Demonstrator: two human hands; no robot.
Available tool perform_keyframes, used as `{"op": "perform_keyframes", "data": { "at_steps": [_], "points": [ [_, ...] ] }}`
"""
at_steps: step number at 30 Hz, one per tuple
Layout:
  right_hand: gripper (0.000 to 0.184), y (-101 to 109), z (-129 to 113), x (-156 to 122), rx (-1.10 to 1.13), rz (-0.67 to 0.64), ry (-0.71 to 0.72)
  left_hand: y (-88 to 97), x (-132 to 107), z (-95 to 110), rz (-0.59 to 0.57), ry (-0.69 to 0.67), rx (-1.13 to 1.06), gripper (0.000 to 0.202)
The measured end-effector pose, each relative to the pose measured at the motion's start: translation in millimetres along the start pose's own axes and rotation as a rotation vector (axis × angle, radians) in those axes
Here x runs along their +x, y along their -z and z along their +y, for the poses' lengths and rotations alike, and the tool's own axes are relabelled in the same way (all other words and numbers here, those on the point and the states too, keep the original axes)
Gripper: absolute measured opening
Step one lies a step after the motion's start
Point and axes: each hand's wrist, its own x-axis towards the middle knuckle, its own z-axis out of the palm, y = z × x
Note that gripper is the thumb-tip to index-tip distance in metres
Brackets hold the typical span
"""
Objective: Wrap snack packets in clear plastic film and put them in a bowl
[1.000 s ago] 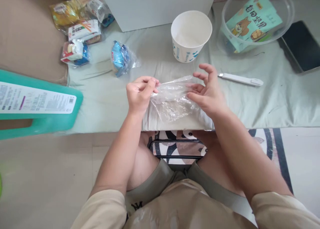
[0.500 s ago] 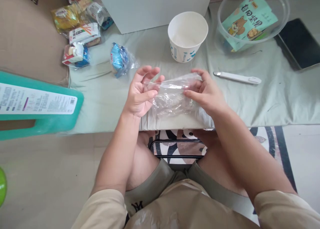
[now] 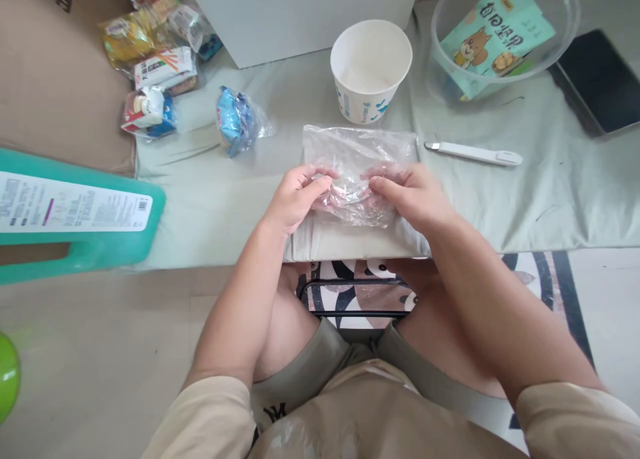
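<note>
A clear plastic bag (image 3: 357, 145) is stretched between my two hands, just above the front part of the cloth-covered table. My left hand (image 3: 303, 195) pinches its left side, thumb on top and fingers beneath the film. On the right side my right hand (image 3: 405, 187) grips it the same way; the fingers of both hands show through the plastic. Behind the bag stands a white paper tub (image 3: 369, 72) with blue print, upright. To the right of the bag lies a white utility knife (image 3: 475, 153).
Several packaged snacks (image 3: 165, 69) are heaped at the back left, with a blue wrapped packet (image 3: 235, 119) nearer. A clear plastic bowl (image 3: 440, 62) holds a green snack pouch (image 3: 487, 45). Beside it lies a black phone (image 3: 597, 79). A teal jug (image 3: 150, 225) lies at left by a cardboard box (image 3: 65, 85).
My left hand has closed its spread fingers on the bag and moved slightly right. The bag now lies flatter, its far edge spread out toward the paper tub.
</note>
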Motion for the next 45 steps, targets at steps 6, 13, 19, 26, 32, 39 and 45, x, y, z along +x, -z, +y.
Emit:
{"op": "perform_keyframes", "data": {
  "at_steps": [6, 13, 19, 26, 32, 39, 45],
  "points": [
    [0.019, -1.9, 1.0, -1.3, 0.252, 0.032, 0.077, 4.2, -3.7, 6.7, -0.037, -0.028, -0.143, 0.024],
    [0.045, 0.3, 1.7, -5.1, 0.374, -0.110, 0.169, 12.4, 0.6, 9.1, -0.095, -0.075, -0.123, 0.038],
    [0.039, -1.2, 6.6, -6.3, -0.080, -0.025, 0.124, 17.1, 4.6, -0.3, 0.089, -0.159, -0.042, 0.035],
    [0.047, -2.6, 8.2, -3.5, 0.146, -0.006, 0.105, 25.2, 19.7, -19.9, 0.231, -0.389, 0.024, 0.050],
    [0.025, -25.5, 9.2, -7.5, -0.029, 0.235, 0.131, 32.0, 35.0, -34.2, 0.420, -0.634, 0.114, 0.046],
    [0.023, -43.7, 10.5, -14.7, -0.037, 0.224, 0.336, -3.8, 14.3, -30.4, 0.180, -0.619, 0.172, 0.055],
    [0.027, -45.0, 16.2, -8.6, 0.252, 0.023, 0.250, -31.2, 6.9, -29.5, -0.077, -0.337, -0.068, 0.051]
  ]
}}
